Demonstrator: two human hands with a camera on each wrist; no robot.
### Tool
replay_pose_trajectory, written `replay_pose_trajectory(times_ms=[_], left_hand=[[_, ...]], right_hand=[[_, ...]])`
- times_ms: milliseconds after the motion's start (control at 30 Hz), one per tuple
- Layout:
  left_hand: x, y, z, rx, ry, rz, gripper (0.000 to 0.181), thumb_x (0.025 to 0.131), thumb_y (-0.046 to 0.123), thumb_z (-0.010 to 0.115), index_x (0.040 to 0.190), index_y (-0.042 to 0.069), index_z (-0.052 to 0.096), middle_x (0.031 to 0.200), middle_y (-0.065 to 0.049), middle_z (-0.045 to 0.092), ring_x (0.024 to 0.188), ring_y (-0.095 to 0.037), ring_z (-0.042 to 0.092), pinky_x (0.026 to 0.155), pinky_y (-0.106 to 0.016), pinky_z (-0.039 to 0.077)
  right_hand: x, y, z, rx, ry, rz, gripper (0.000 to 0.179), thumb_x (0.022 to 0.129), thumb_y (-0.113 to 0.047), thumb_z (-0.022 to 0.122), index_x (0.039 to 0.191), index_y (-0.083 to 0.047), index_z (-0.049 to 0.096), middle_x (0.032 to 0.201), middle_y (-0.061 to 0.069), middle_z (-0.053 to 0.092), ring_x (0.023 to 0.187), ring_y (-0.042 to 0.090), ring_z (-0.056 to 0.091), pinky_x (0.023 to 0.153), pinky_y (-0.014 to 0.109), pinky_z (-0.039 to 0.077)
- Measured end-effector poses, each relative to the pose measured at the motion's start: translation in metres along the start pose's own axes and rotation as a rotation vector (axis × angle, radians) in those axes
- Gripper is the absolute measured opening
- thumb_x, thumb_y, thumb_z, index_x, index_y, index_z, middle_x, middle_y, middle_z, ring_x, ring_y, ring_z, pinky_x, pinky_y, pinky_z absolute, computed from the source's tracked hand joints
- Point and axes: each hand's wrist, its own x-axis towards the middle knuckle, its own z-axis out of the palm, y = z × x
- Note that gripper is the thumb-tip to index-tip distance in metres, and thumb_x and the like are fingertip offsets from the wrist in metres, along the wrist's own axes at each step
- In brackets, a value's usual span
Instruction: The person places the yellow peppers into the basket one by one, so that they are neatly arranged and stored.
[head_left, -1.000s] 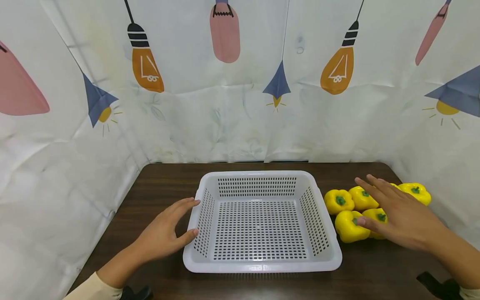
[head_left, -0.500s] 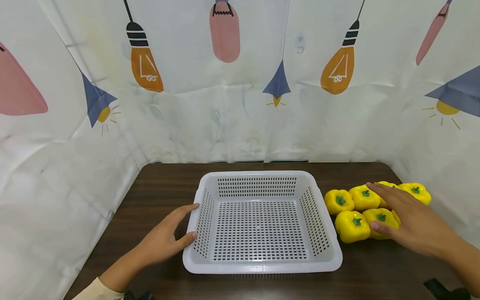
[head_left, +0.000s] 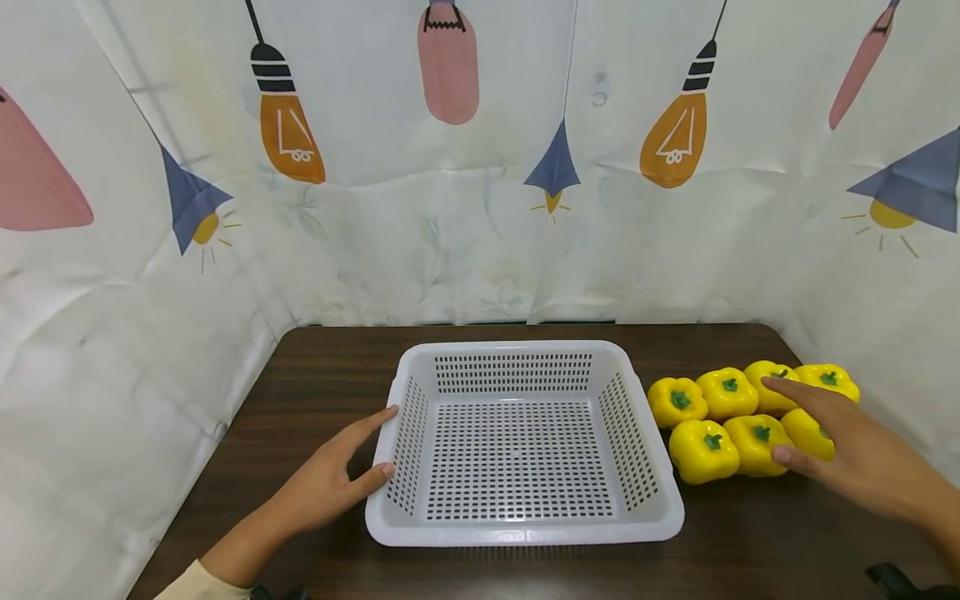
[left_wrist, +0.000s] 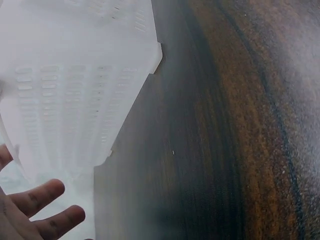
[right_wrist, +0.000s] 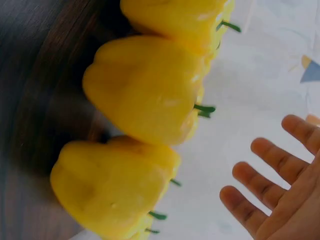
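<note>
A white perforated plastic basket stands on the dark wooden table, with nothing inside it. At its left rim my left hand lies with fingers and thumb spread, fingertips right at the edge; the left wrist view has the basket's slotted side wall close to the fingers. To the right of the basket several yellow bell peppers with green stems sit in two rows. My right hand hovers over the right end of those rows, fingers extended and holding nothing. Beside the peppers, the right wrist view shows its fingers straight and apart.
The dark table runs back to a white cloth backdrop printed with lamps and bulbs. That cloth also hangs along the left and right sides. Black wrist straps show at the lower edge of the head view.
My right hand has moved right and slightly toward me over the peppers, uncovering more of them. My left hand has shifted slightly down along the basket's left rim.
</note>
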Motion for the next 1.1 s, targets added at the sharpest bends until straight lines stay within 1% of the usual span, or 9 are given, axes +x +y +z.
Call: replay_pose_trajectory(times_ms=[67,167,300,367,467,533,600,833,1100], left_hand=[[0.0,-0.001,0.0,-0.014,-0.013,-0.005,0.069,0.088,0.044,0.061,0.147,0.039,0.025,0.148,0.0,0.032,0.131,-0.032,0.033,0.094,-0.063,0.033],[0.0,-0.002,0.0,-0.053,-0.032,-0.018,0.069,0.089,0.043,0.061,0.147,0.04,0.023,0.148,-0.002,0.03,0.131,-0.034,0.032,0.093,-0.064,0.032],[0.0,-0.004,0.0,-0.086,-0.052,-0.024,0.069,0.089,0.042,0.061,0.146,0.041,0.022,0.148,-0.005,0.031,0.13,-0.036,0.033,0.092,-0.065,0.032],[0.0,-0.005,0.0,-0.094,-0.056,-0.018,0.069,0.09,0.041,0.061,0.146,0.041,0.022,0.147,-0.007,0.031,0.13,-0.038,0.033,0.091,-0.066,0.033],[0.0,-0.006,0.001,-0.109,-0.066,-0.024,0.069,0.09,0.039,0.061,0.146,0.042,0.021,0.147,-0.009,0.032,0.129,-0.041,0.034,0.09,-0.066,0.034],[0.0,-0.006,0.001,-0.121,-0.076,-0.032,0.069,0.09,0.039,0.061,0.146,0.042,0.02,0.146,-0.011,0.033,0.127,-0.044,0.035,0.089,-0.065,0.035],[0.0,-0.006,0.002,-0.132,-0.085,-0.043,0.069,0.09,0.038,0.06,0.146,0.042,0.019,0.144,-0.014,0.035,0.124,-0.046,0.037,0.088,-0.064,0.036],[0.0,-0.006,0.002,-0.157,-0.095,-0.053,0.069,0.091,0.036,0.06,0.146,0.041,0.019,0.138,-0.014,0.04,0.121,-0.04,0.041,0.09,-0.062,0.037],[0.001,-0.007,0.002,-0.167,-0.11,-0.074,0.07,0.091,0.038,0.06,0.146,0.043,0.018,0.14,-0.015,0.038,0.124,-0.039,0.04,0.091,-0.062,0.036]], right_hand=[[-0.004,0.006,0.001,-0.006,0.019,-0.006,0.08,0.08,-0.023,0.075,0.146,-0.026,0.031,0.141,0.016,0.037,0.131,0.026,0.026,0.109,0.035,0.008],[-0.008,0.016,0.003,-0.011,0.048,-0.016,0.08,0.078,-0.02,0.077,0.145,-0.025,0.034,0.139,0.012,0.039,0.129,0.002,0.021,0.098,0.011,0.004],[-0.013,0.03,0.005,-0.026,0.049,-0.002,0.078,0.078,-0.021,0.076,0.144,-0.02,0.036,0.136,0.017,0.042,0.129,0.011,0.026,0.105,0.019,0.008],[-0.014,0.036,0.006,-0.048,0.047,0.018,0.078,0.078,-0.024,0.077,0.144,-0.018,0.036,0.134,0.018,0.044,0.119,0.02,0.034,0.099,0.026,0.023],[-0.015,0.045,0.005,-0.025,0.033,0.064,0.08,0.078,-0.027,0.077,0.145,-0.012,0.035,0.135,0.023,0.042,0.121,0.031,0.035,0.102,0.036,0.024],[-0.015,0.048,0.005,-0.008,0.012,0.106,0.082,0.079,-0.031,0.076,0.145,-0.007,0.033,0.136,0.028,0.038,0.119,0.045,0.034,0.097,0.056,0.026],[-0.016,0.052,0.004,0.012,-0.008,0.139,0.085,0.08,-0.034,0.074,0.145,-0.002,0.03,0.138,0.033,0.033,0.119,0.059,0.026,0.091,0.073,0.014],[-0.02,0.068,0.008,-0.045,-0.01,0.149,0.087,0.077,-0.036,0.076,0.143,0.001,0.032,0.131,0.035,0.037,0.106,0.054,0.038,0.076,0.064,0.033],[-0.024,0.087,0.014,-0.003,-0.076,0.203,0.088,0.081,-0.034,0.073,0.144,0.005,0.025,0.128,0.04,0.033,0.106,0.059,0.034,0.074,0.068,0.035]])
